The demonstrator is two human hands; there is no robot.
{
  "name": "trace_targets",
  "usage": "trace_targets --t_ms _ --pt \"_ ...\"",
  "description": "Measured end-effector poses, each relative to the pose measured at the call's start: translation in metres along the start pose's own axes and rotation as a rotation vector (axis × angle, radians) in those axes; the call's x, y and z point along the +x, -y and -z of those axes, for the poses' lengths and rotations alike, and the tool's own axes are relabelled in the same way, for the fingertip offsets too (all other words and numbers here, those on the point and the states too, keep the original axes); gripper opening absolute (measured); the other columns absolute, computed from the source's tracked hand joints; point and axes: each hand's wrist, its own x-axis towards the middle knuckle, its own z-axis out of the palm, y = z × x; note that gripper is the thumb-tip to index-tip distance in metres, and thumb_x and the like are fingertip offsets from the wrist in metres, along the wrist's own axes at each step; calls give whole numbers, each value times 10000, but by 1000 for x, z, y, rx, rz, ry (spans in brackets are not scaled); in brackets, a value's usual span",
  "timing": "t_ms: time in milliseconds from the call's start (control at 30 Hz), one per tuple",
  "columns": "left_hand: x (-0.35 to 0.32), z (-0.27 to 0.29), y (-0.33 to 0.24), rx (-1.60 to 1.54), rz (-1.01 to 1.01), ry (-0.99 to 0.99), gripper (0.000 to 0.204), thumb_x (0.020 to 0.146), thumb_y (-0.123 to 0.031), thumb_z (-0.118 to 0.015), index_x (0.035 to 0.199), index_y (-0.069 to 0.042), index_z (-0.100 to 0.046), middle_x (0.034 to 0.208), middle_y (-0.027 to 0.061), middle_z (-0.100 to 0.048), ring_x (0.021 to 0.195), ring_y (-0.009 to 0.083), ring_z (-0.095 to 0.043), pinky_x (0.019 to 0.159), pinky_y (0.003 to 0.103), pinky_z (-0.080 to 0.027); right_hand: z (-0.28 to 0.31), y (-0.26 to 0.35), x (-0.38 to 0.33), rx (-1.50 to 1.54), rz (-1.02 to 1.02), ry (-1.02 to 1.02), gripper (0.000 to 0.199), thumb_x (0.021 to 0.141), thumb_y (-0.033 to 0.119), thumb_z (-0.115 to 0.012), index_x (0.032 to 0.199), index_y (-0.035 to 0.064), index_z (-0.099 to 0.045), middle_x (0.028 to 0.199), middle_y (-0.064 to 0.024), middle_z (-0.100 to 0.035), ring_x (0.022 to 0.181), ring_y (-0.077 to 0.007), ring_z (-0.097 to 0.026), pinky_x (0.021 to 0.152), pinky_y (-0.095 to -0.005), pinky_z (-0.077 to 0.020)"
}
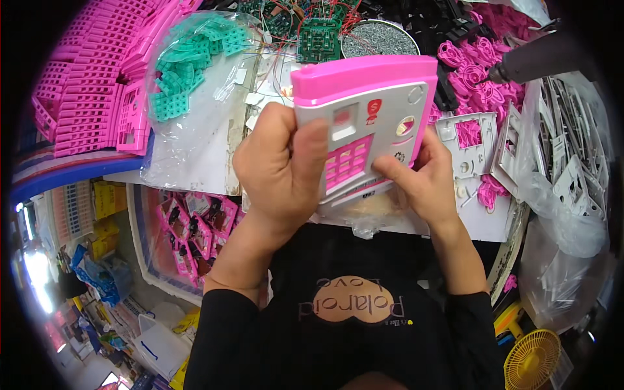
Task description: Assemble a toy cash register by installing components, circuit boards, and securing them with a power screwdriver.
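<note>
Both of my hands hold a pink and grey toy panel (380,104) with a pink keypad, tilted up over the workbench. My left hand (283,162) grips its left edge, thumb on the grey face. My right hand (419,179) grips the lower right side, thumb pressing just below the keypad. Part of the panel's lower edge is hidden behind my fingers.
Stacks of pink plastic frames (97,84) lie at the far left, beside a clear bag of teal keypads (192,65). Green circuit boards (318,36) and a dish of screws (380,39) sit behind. Pink loops (471,58), grey panels (565,149) and an electric screwdriver (533,62) fill the right.
</note>
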Motion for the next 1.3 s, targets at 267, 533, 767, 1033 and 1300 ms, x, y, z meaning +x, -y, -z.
trace_targets --t_ms 267,533,767,1033,1300 --pt "19 17 20 -383 283 93 809 1022 -702 -338 1252 35 -580 1054 128 -654 973 164 -630 801 291 -509 43 10 20 -370 711 119 345 821 65 -802 1124 32 -640 1140 -134 -735 1088 -291 -704 938 -408 -538" --pt "-19 18 37 -489 866 469 588 1054 -143 -532 1566 45 -313 1039 108 -745 886 209 -729 817 299 -544 71 -1 15 -1127 816 178 300 716 60 -781 1009 108 -740 1291 -117 -682 1203 -399 -584 995 -475 -500" --pt "-44 10 30 237 455 654 668 1004 -154 -576 1573 31 -280 619 160 -576 540 331 -614 552 421 -449 71 -21 -1 -1142 594 196 453 792 194 -720 1208 19 -685 1388 -187 -595 1252 -424 -539 1054 -479 -474" --pt "-44 20 30 218 588 671 614 1006 -152 -602 1552 7 -370 557 49 -487 517 157 -466 534 319 -380 51 4 -4 -1406 413 270 541 863 276 -728 1342 48 -622 1506 -139 -522 1368 -401 -467 1123 -480 -426" --pt "-46 17 43 252 405 551 592 939 -140 -698 1460 38 -480 566 65 -520 475 202 -534 509 343 -415 63 -9 27 -1385 559 319 531 904 331 -703 1351 64 -600 1484 -138 -527 1342 -367 -487 1100 -445 -459"
